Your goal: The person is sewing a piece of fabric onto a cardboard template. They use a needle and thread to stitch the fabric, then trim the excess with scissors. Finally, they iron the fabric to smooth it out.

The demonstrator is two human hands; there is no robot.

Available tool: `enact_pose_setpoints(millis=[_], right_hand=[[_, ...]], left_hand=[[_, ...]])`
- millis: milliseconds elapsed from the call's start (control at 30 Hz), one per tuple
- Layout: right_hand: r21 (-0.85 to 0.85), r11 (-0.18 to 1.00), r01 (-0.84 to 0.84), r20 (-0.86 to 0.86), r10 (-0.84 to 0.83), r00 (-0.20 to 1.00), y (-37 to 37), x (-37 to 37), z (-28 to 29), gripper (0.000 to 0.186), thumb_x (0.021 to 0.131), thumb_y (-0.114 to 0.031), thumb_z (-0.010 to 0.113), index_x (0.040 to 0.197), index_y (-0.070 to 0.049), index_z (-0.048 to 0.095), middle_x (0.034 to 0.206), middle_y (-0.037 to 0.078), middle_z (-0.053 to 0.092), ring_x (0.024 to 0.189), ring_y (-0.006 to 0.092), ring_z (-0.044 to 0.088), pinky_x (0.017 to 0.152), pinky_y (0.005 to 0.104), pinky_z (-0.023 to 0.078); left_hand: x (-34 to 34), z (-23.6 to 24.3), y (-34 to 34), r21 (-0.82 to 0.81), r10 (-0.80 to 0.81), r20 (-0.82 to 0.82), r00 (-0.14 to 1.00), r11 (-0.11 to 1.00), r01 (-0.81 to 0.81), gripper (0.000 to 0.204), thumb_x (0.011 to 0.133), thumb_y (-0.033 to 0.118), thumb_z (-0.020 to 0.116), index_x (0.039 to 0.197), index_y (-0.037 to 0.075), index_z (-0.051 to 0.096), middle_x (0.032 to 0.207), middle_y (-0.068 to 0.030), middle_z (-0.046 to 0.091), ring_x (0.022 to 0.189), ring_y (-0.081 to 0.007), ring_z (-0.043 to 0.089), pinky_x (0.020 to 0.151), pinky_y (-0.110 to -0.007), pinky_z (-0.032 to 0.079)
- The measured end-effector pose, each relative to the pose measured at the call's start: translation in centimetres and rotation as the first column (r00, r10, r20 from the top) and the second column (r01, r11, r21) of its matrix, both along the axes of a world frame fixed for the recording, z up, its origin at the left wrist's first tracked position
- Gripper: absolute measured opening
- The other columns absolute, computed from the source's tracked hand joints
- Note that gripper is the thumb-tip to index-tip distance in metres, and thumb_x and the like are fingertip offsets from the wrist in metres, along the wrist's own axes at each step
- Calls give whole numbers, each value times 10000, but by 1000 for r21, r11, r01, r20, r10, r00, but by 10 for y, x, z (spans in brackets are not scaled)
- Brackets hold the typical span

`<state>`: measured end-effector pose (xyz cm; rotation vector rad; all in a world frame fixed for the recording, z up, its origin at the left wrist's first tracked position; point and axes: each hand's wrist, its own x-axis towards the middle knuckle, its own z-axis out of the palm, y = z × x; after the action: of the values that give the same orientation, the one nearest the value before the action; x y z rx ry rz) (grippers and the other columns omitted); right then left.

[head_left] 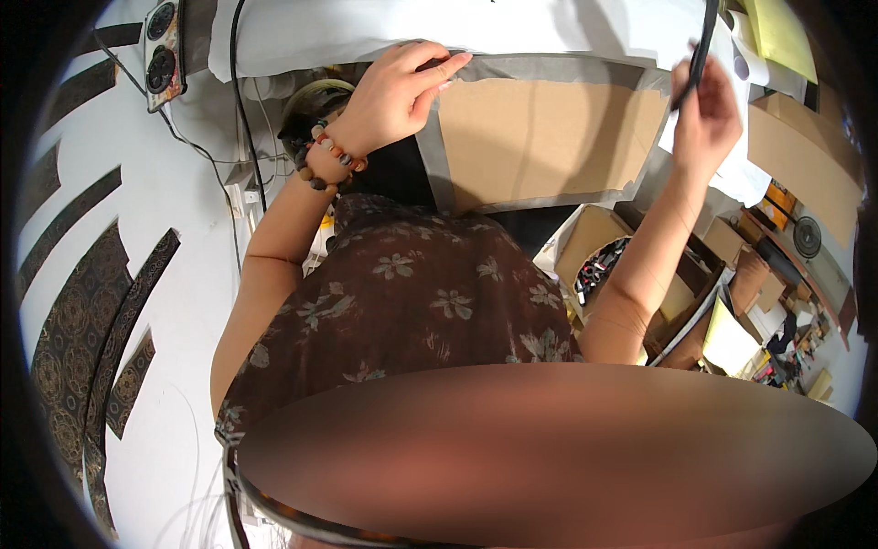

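Note:
My left hand (400, 99), with a beaded bracelet (331, 161) at the wrist, rests at the front edge of the white-covered table (366, 26). Its index finger stretches along the grey-taped upper border of a brown cardboard panel (549, 137). A small dark patch shows under these fingers; what it is, I cannot make out. To the right, my right hand (709, 114) is raised beside the panel's upper right corner. Its bent fingers close around a long black strip (700, 59) that runs up out of view. The fingertips there are partly hidden and slightly blurred.
A thin black cable (240, 110) hangs at the left, near a device with two round dark parts (163, 46). Dark patterned fabric pieces (82, 311) lie on a white surface. Lower right, an open box (599, 265) holds small items, beside cartons and clutter. Yellow sheet (782, 37) stands upper right.

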<state>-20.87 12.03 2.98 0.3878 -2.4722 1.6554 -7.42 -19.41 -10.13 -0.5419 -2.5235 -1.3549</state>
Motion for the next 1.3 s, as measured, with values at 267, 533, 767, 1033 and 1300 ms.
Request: enact_pose_setpoints(millis=[267, 533, 767, 1033, 1300], right_hand=[[-431, 889, 153, 735, 248, 631, 63, 187, -66, 739, 666, -479, 952, 1180, -7, 707, 1229, 193, 698, 883, 167, 674, 775, 252, 529], [-471, 873, 124, 800, 364, 478, 54, 214, -80, 703, 783, -391, 889, 1211, 121, 671, 807, 23, 639, 628, 53, 492, 531, 208, 316], [-539, 839, 78, 763, 447, 467, 46, 189, -89, 592, 857, -291, 850, 1235, 122, 657, 816, 24, 625, 569, 27, 417, 489, 191, 260], [-573, 816, 76, 758, 492, 429, 42, 178, -93, 571, 864, -283, 852, 1225, 118, 663, 784, 17, 608, 556, 25, 418, 468, 188, 259], [-502, 863, 60, 794, 432, 428, 44, 176, -92, 552, 856, -266, 858, 1215, 112, 678, 770, 16, 609, 553, 31, 428, 468, 186, 272]], left_hand=[[10, 5, 22, -23, 319, -288, 903, 940, -340, 437, 764, 153, 860, 1171, 74, 719, 1103, -45, 645, 961, -248, 590, 875, -394, 464], [-4, -16, 47, 14, 395, -467, 792, 898, -440, 356, 712, 68, 848, 1046, 164, 771, 1020, 49, 636, 940, -200, 551, 865, -379, 383], [0, -11, 43, -25, 345, -490, 800, 912, -409, 318, 705, 61, 855, 999, 160, 779, 1015, 60, 633, 921, -190, 538, 868, -381, 375], [-1, -17, 42, -23, 337, -506, 794, 915, -403, 294, 703, 59, 859, 968, 158, 781, 1012, 56, 633, 911, -190, 537, 864, -386, 373], [-1, -18, 43, -2, 349, -506, 789, 914, -406, 281, 711, 58, 857, 963, 158, 784, 1014, 55, 632, 913, -193, 537, 863, -392, 375]])
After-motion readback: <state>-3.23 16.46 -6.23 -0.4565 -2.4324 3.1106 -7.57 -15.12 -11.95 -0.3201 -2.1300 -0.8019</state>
